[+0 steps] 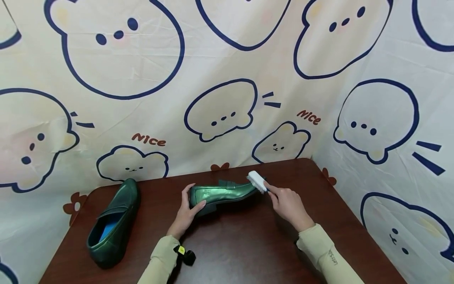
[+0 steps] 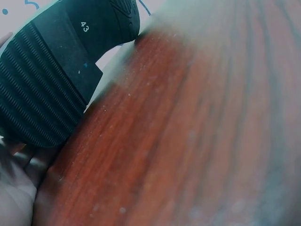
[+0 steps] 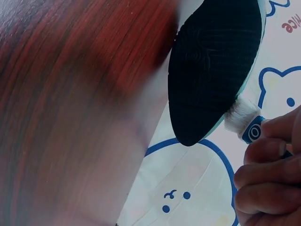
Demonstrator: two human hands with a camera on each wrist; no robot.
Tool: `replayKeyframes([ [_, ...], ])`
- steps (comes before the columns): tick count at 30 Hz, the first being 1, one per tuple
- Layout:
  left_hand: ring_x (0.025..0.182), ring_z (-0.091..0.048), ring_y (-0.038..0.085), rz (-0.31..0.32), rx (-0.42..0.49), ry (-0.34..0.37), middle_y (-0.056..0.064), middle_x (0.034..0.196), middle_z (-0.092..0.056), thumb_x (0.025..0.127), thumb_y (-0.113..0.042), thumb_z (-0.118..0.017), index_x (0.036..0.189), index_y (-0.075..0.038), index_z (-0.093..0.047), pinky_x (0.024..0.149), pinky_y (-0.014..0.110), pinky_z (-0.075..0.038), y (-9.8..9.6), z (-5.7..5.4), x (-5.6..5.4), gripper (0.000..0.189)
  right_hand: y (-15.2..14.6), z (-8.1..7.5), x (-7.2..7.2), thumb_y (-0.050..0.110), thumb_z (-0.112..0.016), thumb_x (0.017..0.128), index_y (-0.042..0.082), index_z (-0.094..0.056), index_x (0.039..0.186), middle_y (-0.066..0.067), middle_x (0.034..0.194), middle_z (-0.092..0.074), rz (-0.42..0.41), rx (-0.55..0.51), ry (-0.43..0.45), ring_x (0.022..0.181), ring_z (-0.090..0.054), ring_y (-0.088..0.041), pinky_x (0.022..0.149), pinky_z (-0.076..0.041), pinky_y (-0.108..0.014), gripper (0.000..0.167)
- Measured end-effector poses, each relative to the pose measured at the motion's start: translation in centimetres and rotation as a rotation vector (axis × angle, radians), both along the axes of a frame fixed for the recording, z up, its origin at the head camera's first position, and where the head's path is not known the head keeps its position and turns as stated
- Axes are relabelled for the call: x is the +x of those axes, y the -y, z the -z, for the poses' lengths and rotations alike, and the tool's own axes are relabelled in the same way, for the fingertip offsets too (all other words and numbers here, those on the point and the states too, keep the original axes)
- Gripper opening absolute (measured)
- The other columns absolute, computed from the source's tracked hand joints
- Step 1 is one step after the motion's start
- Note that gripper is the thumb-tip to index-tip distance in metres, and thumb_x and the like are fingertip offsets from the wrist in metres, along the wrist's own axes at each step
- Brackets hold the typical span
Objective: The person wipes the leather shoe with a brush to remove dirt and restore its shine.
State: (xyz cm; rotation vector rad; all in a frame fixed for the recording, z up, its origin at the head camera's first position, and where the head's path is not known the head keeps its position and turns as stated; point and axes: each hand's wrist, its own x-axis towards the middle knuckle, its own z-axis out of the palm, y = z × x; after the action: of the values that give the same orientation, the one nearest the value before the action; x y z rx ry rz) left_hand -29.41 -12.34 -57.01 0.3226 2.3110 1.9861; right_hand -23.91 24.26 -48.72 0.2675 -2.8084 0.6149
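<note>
A shiny green loafer (image 1: 223,192) lies across my view on its side, its toe pointing right. At its heel my left hand (image 1: 186,209) grips it, thumb on the near side and fingers behind. The ribbed black sole (image 2: 42,84), marked 43, faces the left wrist camera. My right hand (image 1: 289,205) holds a white-headed brush (image 1: 257,180) by its handle, fingers curled round it. In the right wrist view, the pale bristles (image 3: 242,115) touch the shoe's edge close to the toe.
Another green loafer (image 1: 115,225) with a blue insole stands upright on the left of the dark red-brown wooden table (image 1: 248,252). A white cloth (image 1: 220,63) printed with bear outlines hangs behind the table and along its sides. A small black device (image 1: 186,254) sits at the left cuff.
</note>
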Motion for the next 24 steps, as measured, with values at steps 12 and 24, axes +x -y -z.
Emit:
replayKeyframes([
  [12,0.146,-0.030,0.034,0.002,-0.014,0.014,0.005,0.169,-0.012,0.100,-0.038,-0.069,0.157,-0.041,-0.018,0.116,0.059,-0.027,0.1,-0.1,0.3,0.077,0.3,-0.7,0.9,0.014,-0.065,0.102,0.021,-0.059,0.148,-0.016,0.133,-0.070,-0.091,-0.098,0.093,0.088,-0.065,-0.018,0.070,-0.052,-0.032,0.047],
  [24,0.139,-0.038,0.035,-0.004,-0.018,-0.004,0.011,0.164,-0.021,0.099,-0.036,-0.069,0.157,-0.038,-0.018,0.112,0.053,-0.033,0.1,0.2,-0.4,0.077,-2.7,0.3,-1.6,0.014,-0.065,0.102,0.020,-0.058,0.149,-0.021,0.124,-0.072,0.005,-0.049,0.089,0.064,-0.053,-0.018,0.053,-0.040,-0.030,0.047],
])
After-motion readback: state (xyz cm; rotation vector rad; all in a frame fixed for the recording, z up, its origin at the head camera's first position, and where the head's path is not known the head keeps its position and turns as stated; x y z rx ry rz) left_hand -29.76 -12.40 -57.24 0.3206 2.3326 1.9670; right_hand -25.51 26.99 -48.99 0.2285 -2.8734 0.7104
